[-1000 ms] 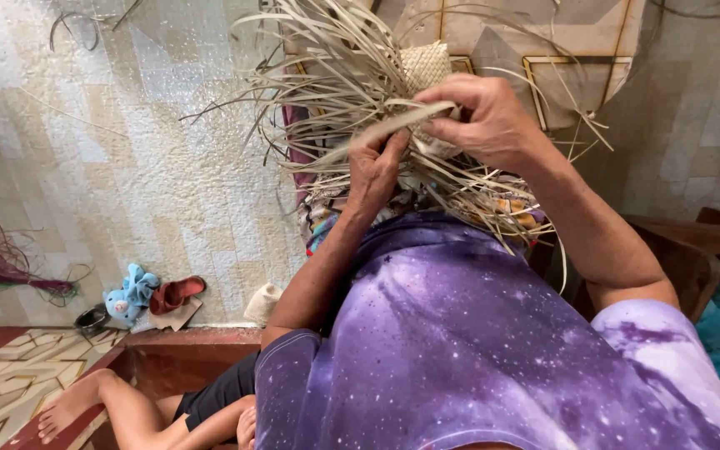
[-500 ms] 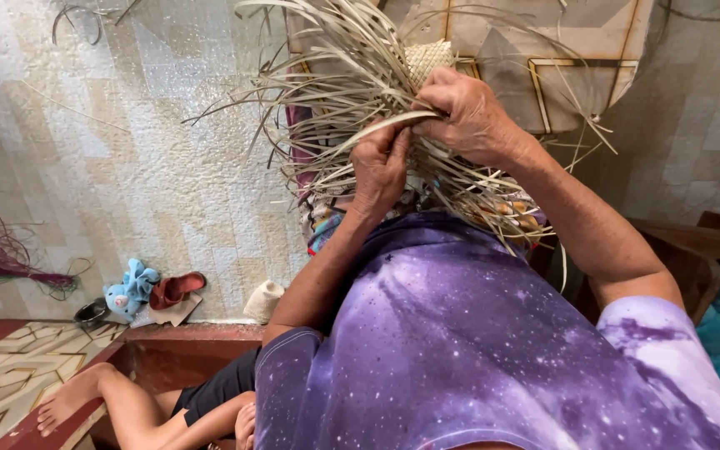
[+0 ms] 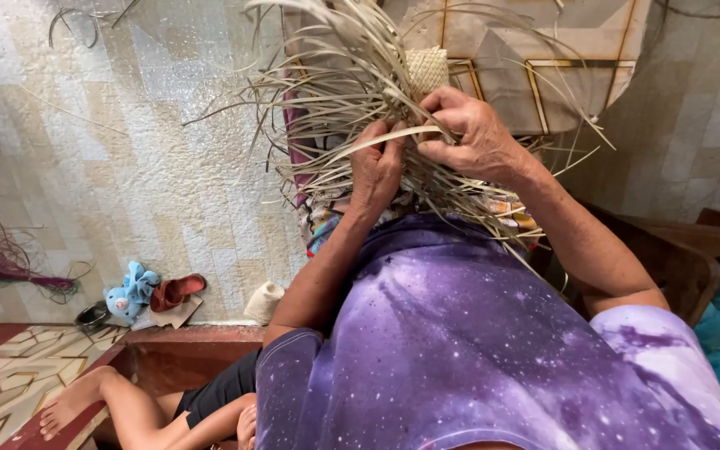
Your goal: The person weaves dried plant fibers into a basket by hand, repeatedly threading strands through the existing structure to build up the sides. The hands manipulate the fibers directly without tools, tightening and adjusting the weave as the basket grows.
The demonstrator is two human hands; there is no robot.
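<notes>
Both hands work at chest height in the big bundle of pale loose strips (image 3: 352, 92), the right hand (image 3: 472, 137) pinching one flat strip (image 3: 393, 135) across to the left hand (image 3: 377, 167), closed on neighbouring strands below the small woven patch (image 3: 427, 71).

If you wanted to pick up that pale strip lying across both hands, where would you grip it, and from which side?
Probably at the bare middle of the strip, between the left hand and right hand, coming from above. It lies flat and nearly level there, its ends are under the fingers, and loose strands crowd the far side.
</notes>
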